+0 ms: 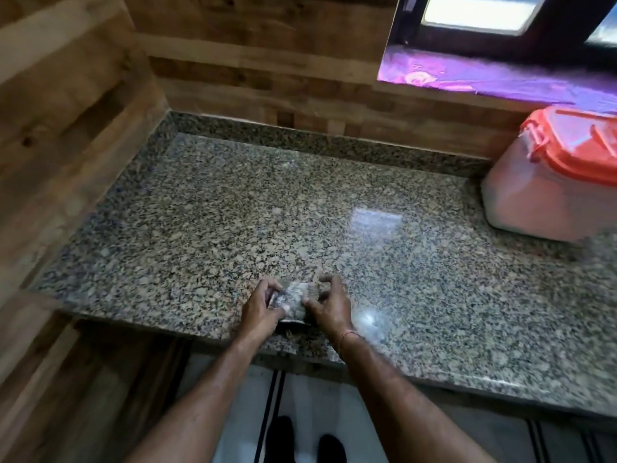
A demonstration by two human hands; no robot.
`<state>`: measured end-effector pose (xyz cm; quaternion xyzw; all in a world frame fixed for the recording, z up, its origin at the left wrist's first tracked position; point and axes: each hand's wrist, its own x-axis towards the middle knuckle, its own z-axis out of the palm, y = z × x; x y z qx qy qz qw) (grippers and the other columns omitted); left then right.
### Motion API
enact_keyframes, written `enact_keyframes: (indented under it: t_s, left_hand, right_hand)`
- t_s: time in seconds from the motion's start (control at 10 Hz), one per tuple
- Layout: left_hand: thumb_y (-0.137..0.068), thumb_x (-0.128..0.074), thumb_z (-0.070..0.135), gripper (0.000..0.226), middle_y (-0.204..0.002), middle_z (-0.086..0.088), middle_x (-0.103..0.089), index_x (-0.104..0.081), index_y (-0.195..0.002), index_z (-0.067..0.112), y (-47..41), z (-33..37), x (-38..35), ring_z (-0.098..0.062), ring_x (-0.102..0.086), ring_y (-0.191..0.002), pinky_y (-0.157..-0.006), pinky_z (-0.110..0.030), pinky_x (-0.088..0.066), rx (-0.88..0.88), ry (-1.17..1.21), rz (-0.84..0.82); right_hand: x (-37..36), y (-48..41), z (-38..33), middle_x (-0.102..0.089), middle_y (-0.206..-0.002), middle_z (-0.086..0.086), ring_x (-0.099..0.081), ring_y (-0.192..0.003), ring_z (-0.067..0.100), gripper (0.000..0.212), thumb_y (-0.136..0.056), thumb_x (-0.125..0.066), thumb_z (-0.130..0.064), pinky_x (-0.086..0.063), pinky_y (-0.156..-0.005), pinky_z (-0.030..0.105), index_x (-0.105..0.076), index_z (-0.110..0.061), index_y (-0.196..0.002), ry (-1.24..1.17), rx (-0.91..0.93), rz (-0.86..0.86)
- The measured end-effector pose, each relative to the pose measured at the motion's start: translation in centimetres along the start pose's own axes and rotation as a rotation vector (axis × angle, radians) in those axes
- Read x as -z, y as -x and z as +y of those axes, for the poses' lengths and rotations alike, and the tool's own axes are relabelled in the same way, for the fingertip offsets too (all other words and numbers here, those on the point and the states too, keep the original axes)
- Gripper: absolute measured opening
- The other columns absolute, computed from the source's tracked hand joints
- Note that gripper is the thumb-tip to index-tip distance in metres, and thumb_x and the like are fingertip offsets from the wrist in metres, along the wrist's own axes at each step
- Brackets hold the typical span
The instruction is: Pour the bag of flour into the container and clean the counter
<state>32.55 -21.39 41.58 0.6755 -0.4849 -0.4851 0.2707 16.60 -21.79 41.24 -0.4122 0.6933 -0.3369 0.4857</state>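
A small folded clear plastic bag (294, 300) lies near the front edge of the speckled granite counter (233, 208). My left hand (262, 305) grips its left side and my right hand (329, 304) grips its right side, fingers curled over it. The bag looks flat and folded small; whether any flour is in it I cannot tell. A translucent white container with an orange-red clip lid (554, 175) stands at the back right of the counter, its lid on, well apart from both hands.
Wooden-plank walls (66, 128) close the counter at the left and back. A window sill with a purple sheet (494, 78) runs above the container. The counter's front edge (200, 334) steps back at the left; floor and my feet show below.
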Motion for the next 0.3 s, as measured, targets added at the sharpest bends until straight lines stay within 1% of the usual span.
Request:
enact_keyframes:
  t_s: [0.1,0.2,0.3]
  left_hand:
    - [-0.086,-0.077,0.013,0.032,-0.121,0.009,-0.063,-0.061,-0.109,0.030,-0.3,-1.0,-0.6,-0.007,-0.063,-0.081,-0.058,-0.021,-0.049,-0.036,-0.279,0.060]
    - [-0.085,-0.080,0.019,0.038,-0.125,0.000,-0.053,-0.063,-0.116,0.033,0.2,-1.6,-1.0,-0.013,-0.059,-0.085,-0.056,-0.021,-0.045,-0.041,-0.413,0.081]
    - [-0.083,-0.081,0.029,0.044,-0.131,-0.003,-0.046,-0.062,-0.123,0.036,-0.1,-1.4,-0.5,-0.020,-0.053,-0.106,-0.071,-0.028,-0.045,-0.039,-0.405,0.127]
  right_hand:
    - [-1.2,-0.3,1.5,-0.060,-0.115,0.002,-0.066,-0.092,0.015,0.038,-0.087,-0.077,-0.013,-0.064,-0.074,0.031,-0.053,-0.032,-0.110,0.264,0.111,0.049]
    - [-1.6,0.3,2.1,-0.049,-0.117,0.000,-0.061,-0.097,0.018,0.028,-0.089,-0.075,-0.018,-0.062,-0.081,0.035,-0.061,-0.025,-0.112,0.438,0.133,0.054]
    - [-0.7,0.8,1.7,-0.046,-0.120,-0.003,-0.059,-0.103,0.016,0.026,-0.094,-0.070,-0.023,-0.057,-0.081,0.025,-0.063,-0.026,-0.118,0.383,0.146,0.108]
